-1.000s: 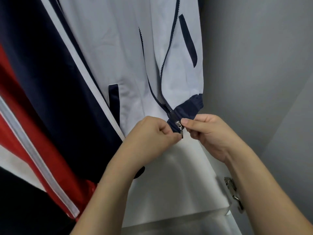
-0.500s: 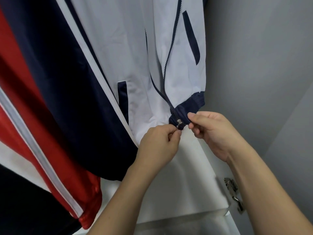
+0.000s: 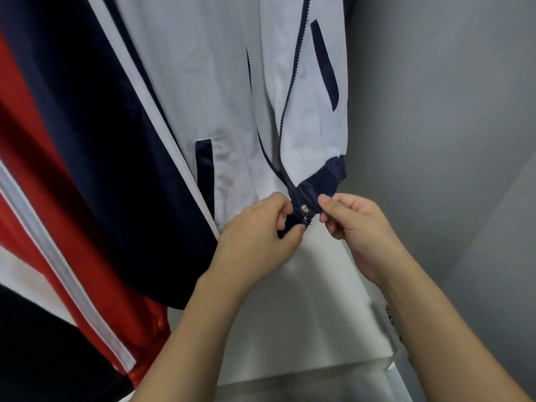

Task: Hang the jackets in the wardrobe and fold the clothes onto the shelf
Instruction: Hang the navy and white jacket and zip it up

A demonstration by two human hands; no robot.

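A white jacket [image 3: 220, 105] with navy trim hangs inside the wardrobe, its front zip open above the hem. My left hand [image 3: 258, 230] pinches the navy hem on the left side of the zip. My right hand [image 3: 351, 224] pinches the navy hem band [image 3: 322, 181] on the right side. The silver zip slider [image 3: 304, 209] sits between my two hands at the bottom of the zip. A navy sleeve [image 3: 87, 146] with a white stripe hangs to the left of the white front.
A red, white and navy jacket [image 3: 58, 280] hangs at the far left. The grey wardrobe side wall [image 3: 435, 126] is close on the right, with a metal hinge [image 3: 390, 314] low down. The white wardrobe floor [image 3: 304, 314] lies below.
Both hands stay at the zip's bottom end. My left hand has shifted its grip on the left hem, and the view has drifted slightly.
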